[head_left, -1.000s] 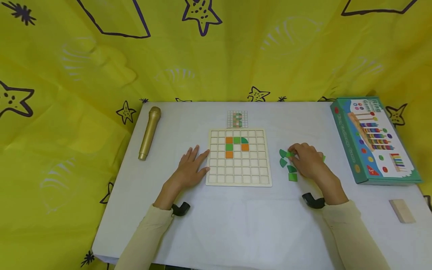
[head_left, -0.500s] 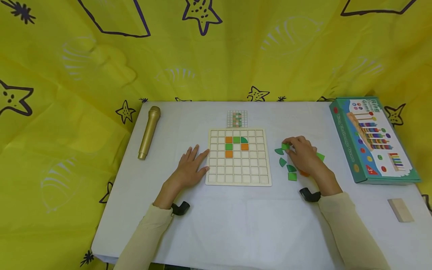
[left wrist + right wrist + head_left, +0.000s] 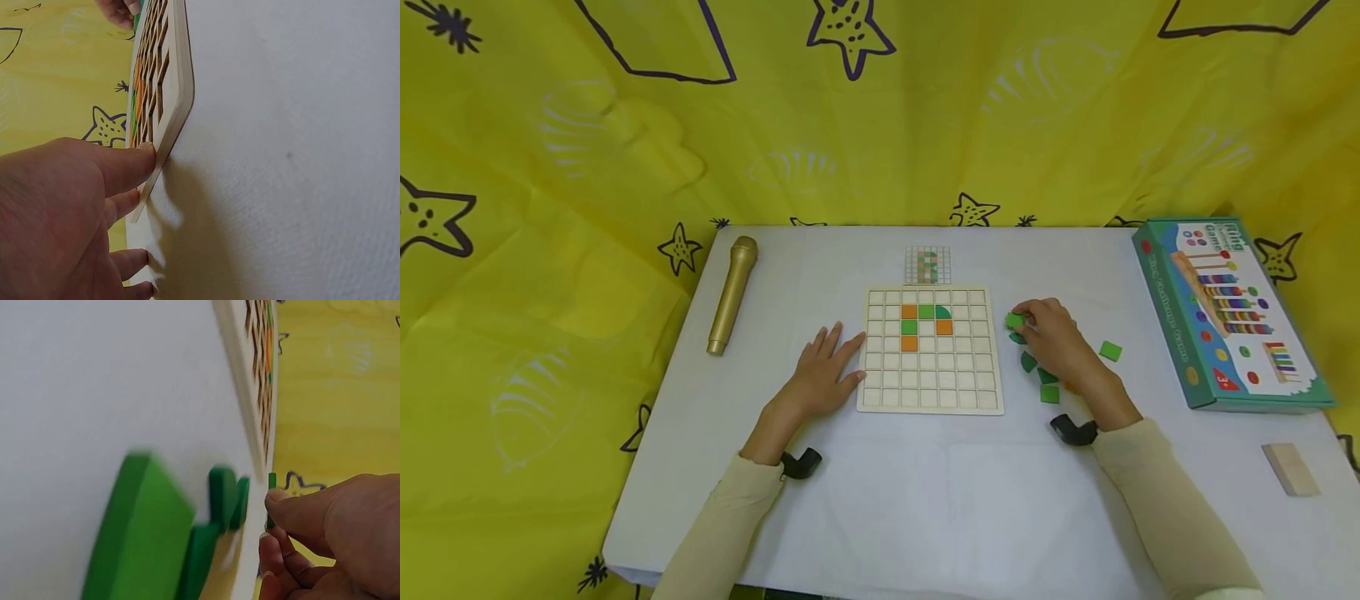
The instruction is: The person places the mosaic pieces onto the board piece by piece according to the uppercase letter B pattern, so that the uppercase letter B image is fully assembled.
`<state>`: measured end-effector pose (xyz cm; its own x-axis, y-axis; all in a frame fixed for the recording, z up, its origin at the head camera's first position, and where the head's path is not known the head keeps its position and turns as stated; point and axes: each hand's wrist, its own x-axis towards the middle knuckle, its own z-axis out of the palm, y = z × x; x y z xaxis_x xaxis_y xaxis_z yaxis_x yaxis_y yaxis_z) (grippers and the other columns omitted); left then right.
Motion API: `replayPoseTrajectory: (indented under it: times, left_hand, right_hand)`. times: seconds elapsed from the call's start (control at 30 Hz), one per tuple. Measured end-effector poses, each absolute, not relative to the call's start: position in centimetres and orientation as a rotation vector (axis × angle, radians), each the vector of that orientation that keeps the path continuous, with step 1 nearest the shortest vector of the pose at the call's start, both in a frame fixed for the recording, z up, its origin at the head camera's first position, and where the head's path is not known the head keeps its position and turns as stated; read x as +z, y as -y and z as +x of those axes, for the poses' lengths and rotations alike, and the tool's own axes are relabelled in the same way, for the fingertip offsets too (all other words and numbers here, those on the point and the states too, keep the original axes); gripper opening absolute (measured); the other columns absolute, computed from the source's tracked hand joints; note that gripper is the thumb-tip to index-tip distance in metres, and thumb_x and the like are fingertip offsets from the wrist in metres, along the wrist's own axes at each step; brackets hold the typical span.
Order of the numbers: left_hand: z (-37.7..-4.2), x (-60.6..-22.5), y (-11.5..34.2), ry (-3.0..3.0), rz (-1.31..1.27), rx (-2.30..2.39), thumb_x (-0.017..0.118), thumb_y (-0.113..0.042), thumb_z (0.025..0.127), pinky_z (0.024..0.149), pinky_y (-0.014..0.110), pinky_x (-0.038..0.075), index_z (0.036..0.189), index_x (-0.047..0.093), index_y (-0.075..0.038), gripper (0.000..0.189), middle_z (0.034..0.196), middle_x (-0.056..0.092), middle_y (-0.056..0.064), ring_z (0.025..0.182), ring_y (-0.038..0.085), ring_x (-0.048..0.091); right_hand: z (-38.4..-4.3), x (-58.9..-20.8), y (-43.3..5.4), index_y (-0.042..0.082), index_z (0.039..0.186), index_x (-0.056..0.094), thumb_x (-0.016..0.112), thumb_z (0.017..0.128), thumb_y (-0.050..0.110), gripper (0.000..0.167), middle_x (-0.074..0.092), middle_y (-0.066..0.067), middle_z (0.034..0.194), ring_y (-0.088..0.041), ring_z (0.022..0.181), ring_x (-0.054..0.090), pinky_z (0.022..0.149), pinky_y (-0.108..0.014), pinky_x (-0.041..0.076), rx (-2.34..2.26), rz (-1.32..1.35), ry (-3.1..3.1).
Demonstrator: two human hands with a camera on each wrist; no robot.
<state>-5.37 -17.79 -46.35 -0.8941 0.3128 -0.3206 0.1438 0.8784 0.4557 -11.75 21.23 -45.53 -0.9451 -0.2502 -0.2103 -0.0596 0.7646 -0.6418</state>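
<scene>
A wooden grid board (image 3: 928, 379) lies mid-table, with orange, light green and dark green tiles set in its upper cells. My left hand (image 3: 820, 375) rests at the board's left side, fingers spread straight; in the left wrist view its thumb (image 3: 128, 165) touches the edge. Just off the board's right side, my right hand (image 3: 1060, 342) pinches a light green square tile (image 3: 1014, 321) between thumb and fingers, and the right wrist view shows that tile (image 3: 272, 481) edge-on. Beneath and beside this hand lie dark green quarter-round tiles (image 3: 1028, 361) and a light green square (image 3: 1049, 393).
A small pattern card (image 3: 928, 265) lies behind the board. The gold microphone (image 3: 732, 296) is at the left. On the right are a green game box (image 3: 1236, 312), a small wooden block (image 3: 1291, 469) and a lone green tile (image 3: 1111, 351). A yellow curtain (image 3: 880, 125) hangs behind.
My right hand has lifted the light green square tile from the loose pieces and moved it left toward the board. The left hand has stayed in place.
</scene>
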Motion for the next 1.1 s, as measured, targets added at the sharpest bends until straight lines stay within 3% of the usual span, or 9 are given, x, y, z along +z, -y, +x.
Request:
replayPoseTrajectory:
  times: [0.47,0.67,0.87,1.1]
  left_hand:
    - [-5.2,-46.2,17.8,-2.663,0.339,0.617,0.054,-0.038,0.11,0.127,0.068,0.008,0.168,0.031,-0.019,0.065,0.176,0.006,0.023,0.162,0.049,0.001]
    - [-5.2,-46.1,17.6,-2.663,0.337,0.629,0.054,-0.037,0.11,0.128,0.068,0.008,0.168,0.031,-0.019,0.065,0.176,0.007,0.023,0.162,0.049,0.001]
    - [-5.2,-46.1,17.6,-2.667,0.341,0.616,0.054,-0.038,0.11,0.128,0.068,0.008,0.168,0.031,-0.019,0.065,0.176,0.007,0.023,0.162,0.049,0.001]
    - [-5.2,-46.2,17.8,-2.666,0.343,0.62,0.054,-0.039,0.11,0.127,0.068,0.008,0.168,0.03,-0.02,0.066,0.176,0.006,0.022,0.162,0.049,0.001]
  right_hand:
    - [-10.6,-45.3,-13.8,-0.003,0.138,0.06,0.062,0.106,0.008,0.033,0.054,-0.024,0.134,-0.038,0.122,0.052,0.106,-0.056,0.04,-0.995,-0.478,-2.636]
    - [-10.2,-45.5,-11.9,0.001,0.135,0.063,0.063,0.106,0.011,0.031,0.056,-0.019,0.129,-0.037,0.121,0.052,0.095,-0.049,0.039,-0.888,-0.546,-2.661]
    - [-9.9,-45.6,-10.7,0.002,0.132,0.064,0.067,0.103,0.011,0.03,0.063,-0.014,0.121,-0.035,0.114,0.057,0.093,-0.048,0.04,-0.799,-0.628,-2.71]
    - [-9.6,-45.8,-10.0,0.006,0.115,0.072,0.068,0.101,0.004,0.015,0.067,-0.012,0.121,-0.035,0.113,0.062,0.09,-0.047,0.041,-0.821,-0.692,-2.742]
